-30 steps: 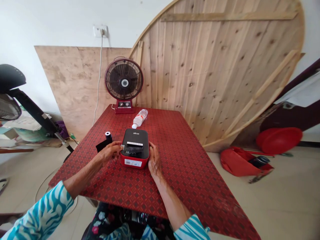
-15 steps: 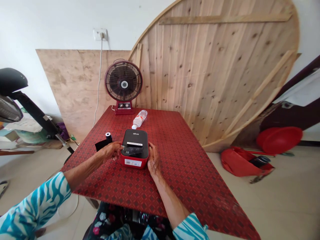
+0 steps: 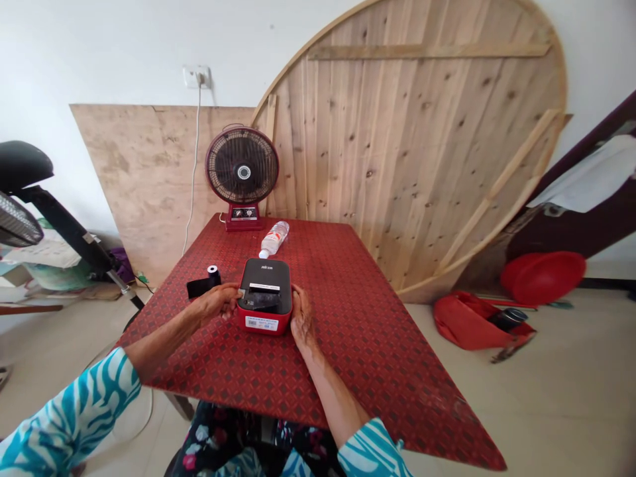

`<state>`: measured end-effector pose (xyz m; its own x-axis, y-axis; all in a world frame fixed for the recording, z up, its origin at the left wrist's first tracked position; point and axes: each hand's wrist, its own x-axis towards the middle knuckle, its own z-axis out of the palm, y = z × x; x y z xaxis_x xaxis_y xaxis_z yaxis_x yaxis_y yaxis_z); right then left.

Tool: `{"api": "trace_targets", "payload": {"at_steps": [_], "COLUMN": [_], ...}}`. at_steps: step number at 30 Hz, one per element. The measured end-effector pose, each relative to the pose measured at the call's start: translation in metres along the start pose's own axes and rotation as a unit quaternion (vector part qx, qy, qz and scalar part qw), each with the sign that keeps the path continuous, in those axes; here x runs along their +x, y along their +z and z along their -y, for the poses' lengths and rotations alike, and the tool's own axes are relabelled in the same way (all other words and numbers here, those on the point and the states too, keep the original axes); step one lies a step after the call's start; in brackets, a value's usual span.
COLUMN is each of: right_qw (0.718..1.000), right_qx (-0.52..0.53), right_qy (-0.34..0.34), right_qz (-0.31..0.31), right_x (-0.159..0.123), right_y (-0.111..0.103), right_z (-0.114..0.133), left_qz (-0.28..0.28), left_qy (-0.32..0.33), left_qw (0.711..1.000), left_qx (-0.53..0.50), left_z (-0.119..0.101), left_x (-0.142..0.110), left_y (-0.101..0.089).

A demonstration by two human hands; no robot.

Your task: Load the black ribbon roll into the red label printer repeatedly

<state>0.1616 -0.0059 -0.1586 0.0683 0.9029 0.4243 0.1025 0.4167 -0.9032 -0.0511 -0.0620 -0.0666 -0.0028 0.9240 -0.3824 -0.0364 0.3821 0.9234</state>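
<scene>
A small label printer [image 3: 268, 273], red below with a black lid and a white sticker on its front, sits on the red patterned table. My left hand [image 3: 222, 303] has its fingers curled at the printer's left edge, by a small light-coloured tab. Against the opposite side lies my right hand [image 3: 302, 315], its fingers wrapped along the edge. Both hands grip the printer between them. A dark strip or sheet shows in the slot of the lid. Just beyond my left hand stands a black roll [image 3: 213, 273] with a white core, a dark strip reaching out from it.
Behind the printer a clear plastic bottle [image 3: 274, 240] lies on its side. A dark red fan [image 3: 243, 169] stands at the table's back. A black floor fan [image 3: 74, 222] is at left. On the floor at right are a red bag [image 3: 462, 321] and red basin [image 3: 544, 277].
My view has shifted slightly, so the scene sits a little further left. Both hands keep their places on the printer, which stays put on the table.
</scene>
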Motion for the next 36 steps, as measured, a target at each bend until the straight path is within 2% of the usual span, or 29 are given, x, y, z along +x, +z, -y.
{"api": "trace_targets", "payload": {"at_steps": [7, 16, 19, 25, 31, 33, 36], "right_qw": [1.0, 1.0, 0.999, 1.0, 1.0, 1.0, 0.999], "right_qx": [0.0, -0.004, -0.001, -0.001, 0.005, 0.007, 0.01], "right_qy": [0.01, 0.02, 0.015, 0.014, 0.018, 0.018, 0.017], "right_qz": [0.01, 0.022, 0.028, 0.018, 0.019, 0.019, 0.026], "right_x": [0.0, -0.003, -0.003, -0.001, 0.0, 0.001, 0.001], "right_y": [-0.001, -0.003, -0.004, -0.002, 0.0, 0.0, 0.0], "right_z": [0.0, 0.007, 0.004, 0.0, 0.002, 0.003, 0.004], "left_qz": [-0.006, -0.01, -0.027, -0.017, -0.02, -0.034, -0.058], "left_qy": [0.005, -0.041, -0.029, -0.012, 0.032, 0.073, 0.169], "left_qw": [1.0, 0.999, 0.999, 1.0, 0.999, 0.995, 0.978], "left_qx": [0.013, -0.002, 0.007, -0.014, 0.017, 0.057, 0.111], "left_z": [-0.005, -0.003, -0.002, 0.002, 0.002, -0.003, -0.015], "left_x": [-0.002, 0.005, 0.004, 0.006, -0.005, -0.009, -0.014], "left_y": [0.001, 0.004, 0.006, 0.004, 0.001, -0.001, -0.001]}}
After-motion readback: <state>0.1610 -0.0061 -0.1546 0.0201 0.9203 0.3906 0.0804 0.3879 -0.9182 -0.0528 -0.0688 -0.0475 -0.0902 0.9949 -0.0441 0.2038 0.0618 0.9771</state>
